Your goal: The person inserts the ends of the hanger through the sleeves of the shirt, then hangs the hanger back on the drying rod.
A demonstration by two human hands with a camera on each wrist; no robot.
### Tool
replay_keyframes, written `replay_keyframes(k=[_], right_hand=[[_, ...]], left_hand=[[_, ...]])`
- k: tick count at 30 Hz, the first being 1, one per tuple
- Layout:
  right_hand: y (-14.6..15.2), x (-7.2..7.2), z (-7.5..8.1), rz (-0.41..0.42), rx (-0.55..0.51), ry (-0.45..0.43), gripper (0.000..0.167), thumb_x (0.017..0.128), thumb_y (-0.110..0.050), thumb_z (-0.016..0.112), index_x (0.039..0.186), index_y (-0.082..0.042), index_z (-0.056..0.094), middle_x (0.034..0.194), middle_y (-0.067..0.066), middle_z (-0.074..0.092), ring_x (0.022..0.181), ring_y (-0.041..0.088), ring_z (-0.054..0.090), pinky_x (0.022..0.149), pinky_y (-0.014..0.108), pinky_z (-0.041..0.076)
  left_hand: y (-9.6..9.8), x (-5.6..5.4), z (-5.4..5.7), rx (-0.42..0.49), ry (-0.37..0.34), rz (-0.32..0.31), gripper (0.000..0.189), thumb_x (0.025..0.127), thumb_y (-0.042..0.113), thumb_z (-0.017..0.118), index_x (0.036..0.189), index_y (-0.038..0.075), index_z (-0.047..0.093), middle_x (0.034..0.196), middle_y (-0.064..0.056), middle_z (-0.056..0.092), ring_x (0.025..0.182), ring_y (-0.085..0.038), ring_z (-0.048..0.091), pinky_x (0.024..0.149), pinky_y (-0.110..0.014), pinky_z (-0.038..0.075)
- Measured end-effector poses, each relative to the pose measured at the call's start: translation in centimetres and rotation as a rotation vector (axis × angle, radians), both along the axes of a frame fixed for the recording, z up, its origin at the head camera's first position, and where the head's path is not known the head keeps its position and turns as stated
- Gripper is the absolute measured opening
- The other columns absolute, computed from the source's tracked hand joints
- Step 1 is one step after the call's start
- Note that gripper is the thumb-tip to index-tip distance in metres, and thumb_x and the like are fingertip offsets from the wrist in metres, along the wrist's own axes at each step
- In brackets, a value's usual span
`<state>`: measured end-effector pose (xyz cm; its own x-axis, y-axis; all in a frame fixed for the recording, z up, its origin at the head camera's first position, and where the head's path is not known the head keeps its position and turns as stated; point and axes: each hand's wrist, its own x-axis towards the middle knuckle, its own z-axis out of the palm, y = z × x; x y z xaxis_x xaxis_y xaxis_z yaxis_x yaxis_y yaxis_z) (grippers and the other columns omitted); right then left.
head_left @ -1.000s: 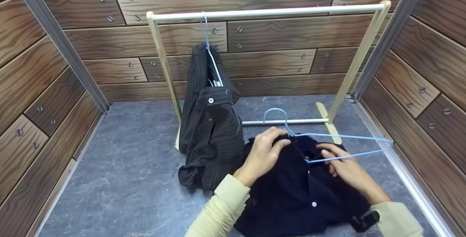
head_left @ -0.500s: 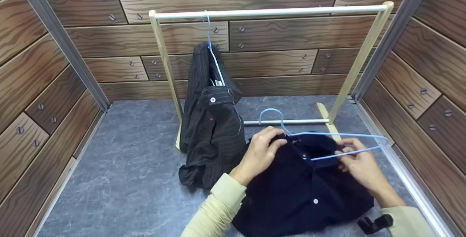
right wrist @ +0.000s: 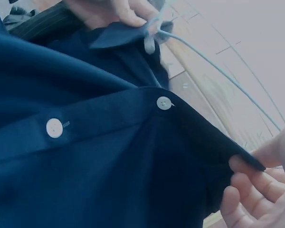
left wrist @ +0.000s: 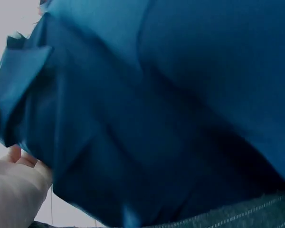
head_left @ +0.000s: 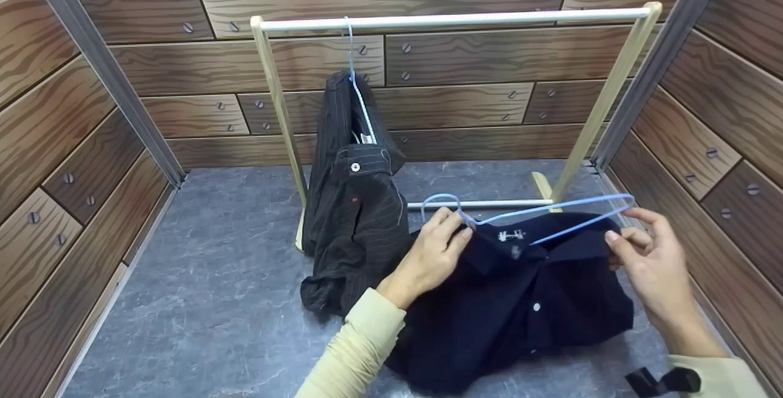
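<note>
A navy button-front shirt (head_left: 489, 318) with white buttons is gathered in front of me. A light blue wire hanger (head_left: 560, 204) is partly inside its neck opening. My left hand (head_left: 428, 251) holds the collar beside the hanger's neck, below the hook. My right hand (head_left: 660, 269) pinches the shirt's edge near the hanger's right end. In the right wrist view, thumb and fingers close on the dark cloth edge (right wrist: 209, 128), with a button (right wrist: 164, 103) along it. Cloth fills most of the left wrist view. The hanger's other arm is hidden by the shirt.
Behind stands a wooden clothes rack with a white top rail (head_left: 489, 18). A black pinstriped garment (head_left: 367, 227) hangs from it on another blue hanger, close to my left forearm. Wood-patterned walls enclose the grey floor (head_left: 214, 300) on three sides.
My right hand has moved right and slightly up, drawing the shirt's edge outward beneath the hanger. The hanger has tilted, its right end rising and its hook moving left. My left hand has barely moved.
</note>
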<state>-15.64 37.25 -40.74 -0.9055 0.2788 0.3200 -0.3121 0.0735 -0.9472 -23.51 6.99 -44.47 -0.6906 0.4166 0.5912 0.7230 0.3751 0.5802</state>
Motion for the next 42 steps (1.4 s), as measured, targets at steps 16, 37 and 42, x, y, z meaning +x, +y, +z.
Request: replay_keyframes(k=[16, 37, 42], right_hand=[[-1.2, 0.5, 1.4, -0.113, -0.015, 0.107, 0.041, 0.087, 0.017, 0.059, 0.123, -0.002, 0.055, 0.068, 0.002, 0.062, 0.055, 0.011, 0.054, 0.052, 0.019, 0.043], [-1.8, 1.0, 2.9, -0.256, 0.299, 0.311, 0.021, 0.085, 0.015, 0.062, 0.106, 0.016, 0.065, 0.075, -0.001, 0.060, 0.066, 0.008, 0.055, 0.061, 0.014, 0.045], [-2.3, 1.2, 2.9, -0.243, 0.396, 0.351, 0.023, 0.084, 0.017, 0.061, 0.106, 0.013, 0.066, 0.076, -0.004, 0.060, 0.068, 0.005, 0.055, 0.062, 0.013, 0.043]], left_hand=[[0.4, 0.1, 0.5, 0.043, 0.178, -0.012, 0.046, 0.097, 0.017, 0.043, 0.052, 0.012, 0.044, 0.071, -0.001, 0.044, 0.059, -0.011, 0.040, 0.057, -0.018, 0.036], [-0.1, 0.6, 1.0, -0.223, 0.036, -0.019, 0.029, 0.091, 0.018, 0.048, 0.063, 0.015, 0.038, 0.069, 0.006, 0.038, 0.057, -0.006, 0.034, 0.054, -0.015, 0.033], [0.4, 0.5, 1.1, -0.240, 0.032, 0.038, 0.023, 0.093, 0.022, 0.048, 0.072, 0.016, 0.040, 0.071, 0.005, 0.038, 0.059, -0.007, 0.036, 0.057, -0.017, 0.037]])
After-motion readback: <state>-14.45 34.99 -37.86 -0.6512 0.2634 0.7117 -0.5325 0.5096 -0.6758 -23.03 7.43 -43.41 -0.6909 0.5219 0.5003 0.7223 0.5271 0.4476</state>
